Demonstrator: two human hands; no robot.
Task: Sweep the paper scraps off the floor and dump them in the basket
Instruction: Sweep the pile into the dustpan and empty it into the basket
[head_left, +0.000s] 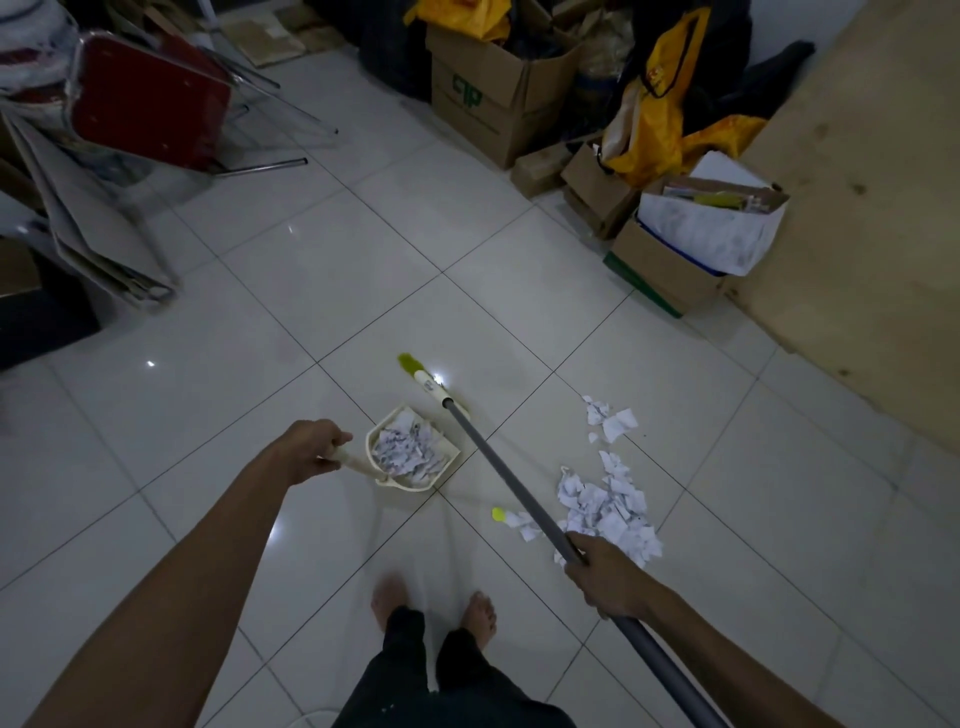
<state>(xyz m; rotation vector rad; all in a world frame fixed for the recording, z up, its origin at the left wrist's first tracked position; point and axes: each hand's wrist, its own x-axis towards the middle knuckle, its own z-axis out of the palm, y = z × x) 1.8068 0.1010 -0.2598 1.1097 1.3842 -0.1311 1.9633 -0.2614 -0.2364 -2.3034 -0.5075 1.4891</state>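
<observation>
**Q:** Head view. What are the materials and surfaces?

**A:** The floor (363, 260) is glossy white square tile with thin dark joints. The dustpan (405, 484) is cream moulded plastic, scoop-shaped, with a raised rim and a short handle. The broom (509, 478) has a smooth grey tubular pole, a cream collar and a green bristle head just beyond the dustpan.

**Q:** Where are the paper scraps relative to the fingers?

**A:** One batch of paper scraps (410, 449) lies inside the dustpan, just right of the left hand (317, 449). The left fingers (335, 436) are curled tight round the dustpan handle. The larger pile (608, 506) lies on the floor just beyond the right hand (605, 577), whose fingers are wrapped round the broom pole. The pole crosses the left margin of this pile. A smaller cluster (610, 421) lies farther out toward the floor's right edge, apart from both hands.

**Q:** What do the scraps look like?

**A:** They are torn, irregular white pieces, crumpled, with dark print, and loosely heaped. A small yellow-green object (498, 514) lies beside the larger pile. What it is cannot be told.

**Q:** What surrounds the working area?

**A:** Cardboard boxes (493, 98) and yellow bags (649, 135) stand along the floor's far edge. A plywood board (872, 208) runs along the right edge. A red chair (150, 98) with metal legs occupies the far left corner.
</observation>
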